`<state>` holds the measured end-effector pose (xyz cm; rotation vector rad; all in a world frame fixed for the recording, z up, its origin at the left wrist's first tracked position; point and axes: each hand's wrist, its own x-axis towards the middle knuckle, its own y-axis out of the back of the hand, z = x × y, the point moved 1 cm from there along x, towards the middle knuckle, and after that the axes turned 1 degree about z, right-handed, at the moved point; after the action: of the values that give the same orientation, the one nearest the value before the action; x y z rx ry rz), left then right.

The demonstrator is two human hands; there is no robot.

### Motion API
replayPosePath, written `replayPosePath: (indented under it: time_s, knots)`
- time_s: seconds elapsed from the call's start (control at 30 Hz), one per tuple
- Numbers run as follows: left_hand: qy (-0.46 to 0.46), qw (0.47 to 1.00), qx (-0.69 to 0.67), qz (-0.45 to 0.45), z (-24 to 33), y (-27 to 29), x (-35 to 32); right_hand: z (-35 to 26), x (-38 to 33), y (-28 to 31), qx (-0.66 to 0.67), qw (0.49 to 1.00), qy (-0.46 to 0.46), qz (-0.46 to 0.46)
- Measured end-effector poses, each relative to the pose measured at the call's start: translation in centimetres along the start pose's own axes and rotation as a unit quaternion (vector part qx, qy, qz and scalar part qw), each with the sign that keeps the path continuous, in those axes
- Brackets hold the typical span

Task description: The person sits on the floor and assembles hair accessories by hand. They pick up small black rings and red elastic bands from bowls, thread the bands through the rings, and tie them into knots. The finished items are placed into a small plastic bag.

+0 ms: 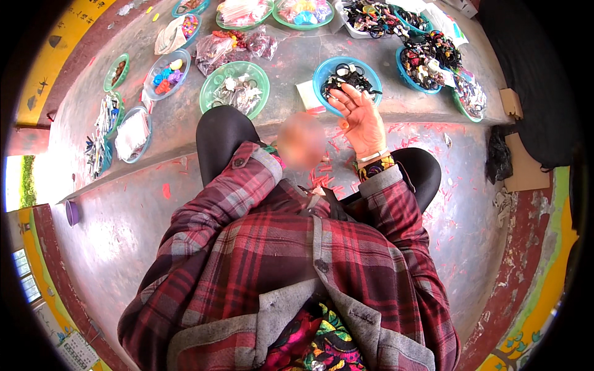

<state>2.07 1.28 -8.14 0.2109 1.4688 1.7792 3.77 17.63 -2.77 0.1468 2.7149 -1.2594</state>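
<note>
My right hand (pixel 362 120) is raised in front of a blue basin (pixel 319 69) of black hair ties (pixel 346 81). Its palm shows, the fingers are apart and slightly bent, and I make out nothing held in them. My left hand (pixel 301 141) is over my lap, so blurred that neither its fingers nor anything in them can be told. Beyond it stands a green basin (pixel 204 93) with clear and whitish small pieces. A small white packet (pixel 309 97) lies between the two basins, beside the blue one.
Several more basins stand on the raised ledge: one with colourful pieces (pixel 167 77), another of dark mixed trinkets (pixel 427 59). Plastic bags of dark red pieces (pixel 232 49) lie at the back. Red scraps (pixel 402 133) litter the floor. A purple cup (pixel 72 213) stands far left, cardboard (pixel 526 162) at right.
</note>
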Motion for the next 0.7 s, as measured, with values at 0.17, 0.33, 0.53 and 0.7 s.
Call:
replayPosePath:
  time_s: [0.17, 0.33, 0.53, 0.7]
  knots:
    - [-0.101, 0.930, -0.348, 0.054, -5.0, -5.9, 4.1, 0.2, 0.2, 0.1, -0.003, 1.000, -0.006, -0.004]
    - [-0.123, 0.769, -0.627, -0.005, -5.0, -3.4, 3.5, 0.1, 0.1, 0.0, 0.003, 1.000, -0.003, 0.009]
    - [-0.079, 0.471, -0.870, -0.124, -4.4, -1.0, 2.6, 0.1, 0.1, 0.0, 0.006, 1.000, 0.000, 0.016]
    - [-0.064, 0.446, -0.882, -0.135, -3.7, 0.1, 1.8, 0.4, 0.3, 0.7, -0.010, 0.999, -0.009, 0.032]
